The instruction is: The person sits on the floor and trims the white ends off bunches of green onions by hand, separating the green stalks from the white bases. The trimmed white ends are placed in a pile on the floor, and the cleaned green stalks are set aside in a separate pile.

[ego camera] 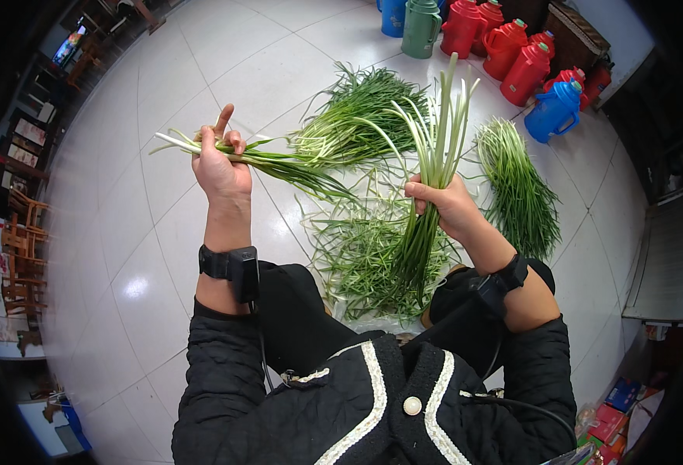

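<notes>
A small bunch of garlic chives [283, 164] lies across the palm of my left hand [222, 157], its white ends pointing left and its green leaves trailing right. That hand's fingers curl over it, one finger raised. In my right hand [443, 200] I grip a thicker bunch of chives [434, 145], white stems up and green leaves hanging down. Below and between my hands lies a loose heap of trimmings [365, 256] on the floor. Beyond them spreads a large pile of chives [370, 110]. Another pile of chives [519, 186], more evenly aligned, rests to the right.
Several red thermos flasks [526, 72], a green one [421, 29] and a blue one [554, 110] stand at the far right on the tiled floor [173, 192]. Wooden chairs [24, 250] line the left side. Coloured boxes [612, 421] sit at lower right.
</notes>
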Available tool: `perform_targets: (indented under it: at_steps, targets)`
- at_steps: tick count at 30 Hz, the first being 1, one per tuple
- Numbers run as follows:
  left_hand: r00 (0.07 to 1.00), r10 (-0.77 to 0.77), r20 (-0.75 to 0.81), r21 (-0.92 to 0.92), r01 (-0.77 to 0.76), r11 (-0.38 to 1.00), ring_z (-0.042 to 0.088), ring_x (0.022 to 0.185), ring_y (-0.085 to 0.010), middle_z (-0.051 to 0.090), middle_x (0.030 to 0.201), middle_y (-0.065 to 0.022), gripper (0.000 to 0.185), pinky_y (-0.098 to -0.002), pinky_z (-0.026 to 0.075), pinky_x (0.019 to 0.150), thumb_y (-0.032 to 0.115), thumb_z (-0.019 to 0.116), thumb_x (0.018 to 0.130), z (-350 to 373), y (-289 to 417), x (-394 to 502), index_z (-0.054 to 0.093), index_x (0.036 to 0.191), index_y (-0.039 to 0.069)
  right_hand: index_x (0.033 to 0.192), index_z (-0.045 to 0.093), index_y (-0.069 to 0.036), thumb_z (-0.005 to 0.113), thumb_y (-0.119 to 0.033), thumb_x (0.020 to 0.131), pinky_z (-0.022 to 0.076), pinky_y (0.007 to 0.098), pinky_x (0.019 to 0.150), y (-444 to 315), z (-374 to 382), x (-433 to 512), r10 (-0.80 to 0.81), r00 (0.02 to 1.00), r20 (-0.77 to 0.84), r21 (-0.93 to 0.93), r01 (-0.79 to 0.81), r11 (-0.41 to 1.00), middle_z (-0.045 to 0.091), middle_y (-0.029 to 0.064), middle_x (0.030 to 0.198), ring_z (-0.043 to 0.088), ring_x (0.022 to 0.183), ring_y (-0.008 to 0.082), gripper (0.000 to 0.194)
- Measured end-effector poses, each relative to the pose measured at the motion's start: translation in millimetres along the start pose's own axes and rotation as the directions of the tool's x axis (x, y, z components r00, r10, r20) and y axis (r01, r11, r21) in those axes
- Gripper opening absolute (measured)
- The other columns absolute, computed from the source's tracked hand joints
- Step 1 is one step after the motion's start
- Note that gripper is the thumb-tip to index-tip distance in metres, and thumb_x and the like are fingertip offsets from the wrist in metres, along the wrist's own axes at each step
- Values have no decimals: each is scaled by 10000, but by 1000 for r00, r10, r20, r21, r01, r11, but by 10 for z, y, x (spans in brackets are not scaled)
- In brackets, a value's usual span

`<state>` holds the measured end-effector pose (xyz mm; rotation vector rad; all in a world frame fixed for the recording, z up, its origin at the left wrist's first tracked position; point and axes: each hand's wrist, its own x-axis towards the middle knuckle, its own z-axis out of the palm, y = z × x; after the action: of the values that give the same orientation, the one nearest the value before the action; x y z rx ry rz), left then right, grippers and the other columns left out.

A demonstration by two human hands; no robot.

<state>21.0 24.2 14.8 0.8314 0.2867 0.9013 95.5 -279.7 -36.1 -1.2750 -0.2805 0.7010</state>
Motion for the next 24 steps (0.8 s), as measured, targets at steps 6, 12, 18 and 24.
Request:
perform_targets:
  at_steps: [6, 12, 18, 24]
  targets:
    - [946, -306, 108, 246, 272, 930, 338, 372, -65, 534, 549, -39, 348, -219, 253, 352, 265, 570, 895, 191, -366, -390, 569, 645, 23, 885, 591, 20, 680, -106, 781, 439, 239, 536, -51, 53, -31, 34, 998, 50, 86, -38, 996, 604, 79, 768, 530, 577, 102, 186]
    - [770, -529, 357, 310, 436, 845, 374, 395, -27, 548, 630, -11, 178, -176, 271, 355, 182, 701, 797, 422, -663, -918, 564, 825, 73, 896, 594, 26, 670, -109, 790, 449, 237, 537, -48, 199, -42, -13, 991, 135, 114, -3, 994, 615, 89, 787, 545, 593, 103, 188]
    - [733, -557, 391, 463, 366, 807, 408, 431, -29, 572, 617, -13, 162, -180, 291, 380, 136, 688, 805, 481, -639, -997, 589, 859, 20, 864, 598, 15, 668, -98, 787, 441, 239, 523, -56, 229, -34, -42, 985, 168, 64, 31, 997, 614, 74, 757, 540, 578, 101, 153]
    - [681, -576, 452, 467, 369, 804, 389, 438, -38, 577, 662, -31, 115, -182, 291, 385, 128, 594, 877, 475, -600, -971, 579, 881, 14, 886, 587, 12, 655, -101, 796, 432, 238, 510, -85, 198, -51, 5, 983, 181, 103, -24, 994, 615, 90, 758, 532, 564, 102, 160]
